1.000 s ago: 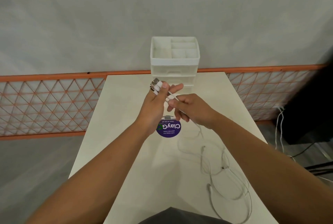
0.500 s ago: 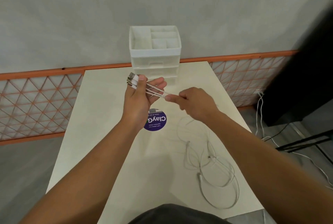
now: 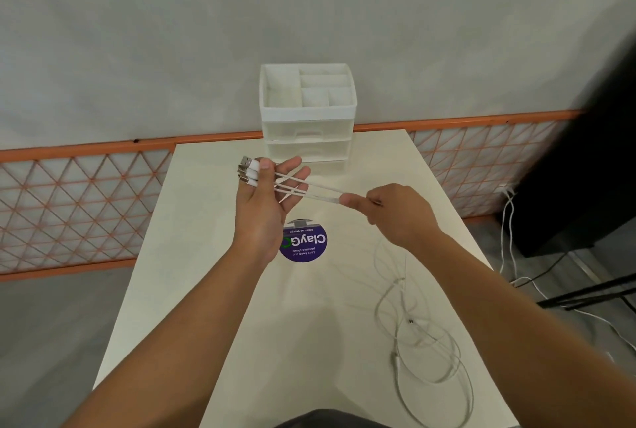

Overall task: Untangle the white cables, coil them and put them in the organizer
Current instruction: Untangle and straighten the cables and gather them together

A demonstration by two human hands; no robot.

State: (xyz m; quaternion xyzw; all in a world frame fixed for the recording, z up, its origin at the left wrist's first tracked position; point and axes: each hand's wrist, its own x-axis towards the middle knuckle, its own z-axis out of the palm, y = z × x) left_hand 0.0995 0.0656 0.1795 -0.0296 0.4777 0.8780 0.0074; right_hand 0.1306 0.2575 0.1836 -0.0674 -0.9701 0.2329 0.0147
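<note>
My left hand (image 3: pixel 263 200) is raised above the table, thumb pinning the USB plug ends (image 3: pixel 248 171) of several white cables against its fingers. The white cables (image 3: pixel 309 191) stretch taut to my right hand (image 3: pixel 395 212), which pinches them between thumb and fingers. Below that hand the cables drop and lie in tangled loops (image 3: pixel 426 341) on the table's right side. The white organizer (image 3: pixel 308 114), with open top compartments and two drawers, stands at the table's far edge beyond both hands.
The cream table (image 3: pixel 192 273) carries a round purple sticker (image 3: pixel 303 243) under my hands. An orange lattice fence (image 3: pixel 69 207) runs behind it. A dark object (image 3: pixel 585 169) and floor cables (image 3: pixel 509 238) lie to the right.
My right hand has slid rightward along the cables, away from my left hand, drawing a longer taut stretch between them. The view has shifted as my head moved.
</note>
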